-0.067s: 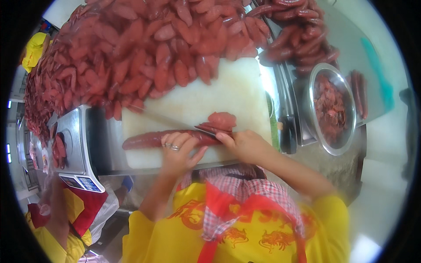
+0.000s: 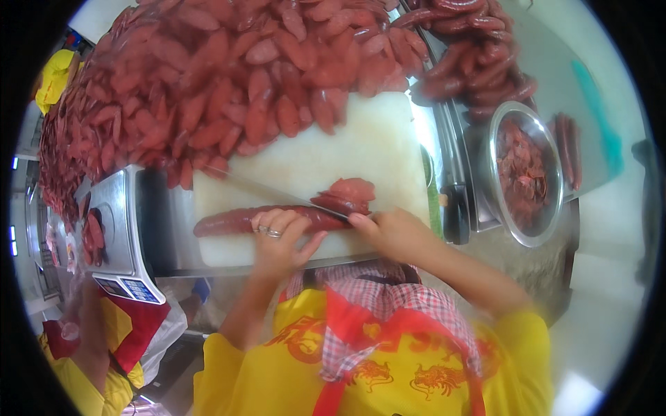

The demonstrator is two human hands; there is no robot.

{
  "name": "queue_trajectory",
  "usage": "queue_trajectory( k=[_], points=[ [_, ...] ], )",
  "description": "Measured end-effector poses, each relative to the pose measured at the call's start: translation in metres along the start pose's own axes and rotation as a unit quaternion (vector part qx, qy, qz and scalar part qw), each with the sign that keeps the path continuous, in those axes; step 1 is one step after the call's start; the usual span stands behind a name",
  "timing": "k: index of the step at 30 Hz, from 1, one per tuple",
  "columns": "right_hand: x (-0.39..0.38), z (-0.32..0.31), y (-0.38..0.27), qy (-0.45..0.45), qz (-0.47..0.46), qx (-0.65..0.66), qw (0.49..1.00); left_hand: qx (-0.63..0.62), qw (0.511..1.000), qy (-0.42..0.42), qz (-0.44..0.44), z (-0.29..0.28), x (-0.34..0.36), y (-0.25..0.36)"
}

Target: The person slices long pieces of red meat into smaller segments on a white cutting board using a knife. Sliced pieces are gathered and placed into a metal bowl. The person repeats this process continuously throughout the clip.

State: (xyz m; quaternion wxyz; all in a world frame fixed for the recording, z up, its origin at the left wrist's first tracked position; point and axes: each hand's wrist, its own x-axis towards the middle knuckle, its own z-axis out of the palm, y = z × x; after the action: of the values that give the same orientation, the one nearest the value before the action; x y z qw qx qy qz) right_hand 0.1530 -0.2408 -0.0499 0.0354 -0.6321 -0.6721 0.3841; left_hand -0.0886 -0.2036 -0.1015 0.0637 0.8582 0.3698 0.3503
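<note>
A long dark-red sausage point(image 2: 225, 222) lies along the near side of a white cutting board point(image 2: 374, 145). My left hand point(image 2: 281, 234), with rings on a finger, is closed over its right part and presses it to the board. In my right hand point(image 2: 392, 236) is a knife point(image 2: 274, 191), its handle hidden by my fingers. The long thin blade slants far left across the board and lies at the sausage's cut end. Just beyond the blade, overlapping sausage slices point(image 2: 352, 194) rest in a small stack.
A huge heap of sausage slices point(image 2: 208, 90) covers the board's far edge. Whole sausages point(image 2: 479, 62) are piled at the far right, near a metal bowl point(image 2: 525, 173) of red scraps. A scale point(image 2: 118, 229) stands at left. Another person's arm point(image 2: 90, 333) shows at lower left.
The knife blade has moved slightly and shows more sharply against the slices. My right hand has shifted a little to the right; my left hand stays on the sausage.
</note>
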Motion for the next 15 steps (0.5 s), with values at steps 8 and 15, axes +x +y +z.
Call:
queue_trajectory(
  k=[8, 15],
  points=[
    [-0.132, -0.052, 0.020, -0.044, 0.174, -0.019, 0.984, -0.008, 1.000, 0.004, -0.004, 0.005, -0.002, -0.012],
    [-0.004, 0.004, -0.001, -0.040, 0.039, -0.029, 0.998, 0.002, 0.999, 0.036, -0.006, 0.008, 0.000, -0.003]
  ],
)
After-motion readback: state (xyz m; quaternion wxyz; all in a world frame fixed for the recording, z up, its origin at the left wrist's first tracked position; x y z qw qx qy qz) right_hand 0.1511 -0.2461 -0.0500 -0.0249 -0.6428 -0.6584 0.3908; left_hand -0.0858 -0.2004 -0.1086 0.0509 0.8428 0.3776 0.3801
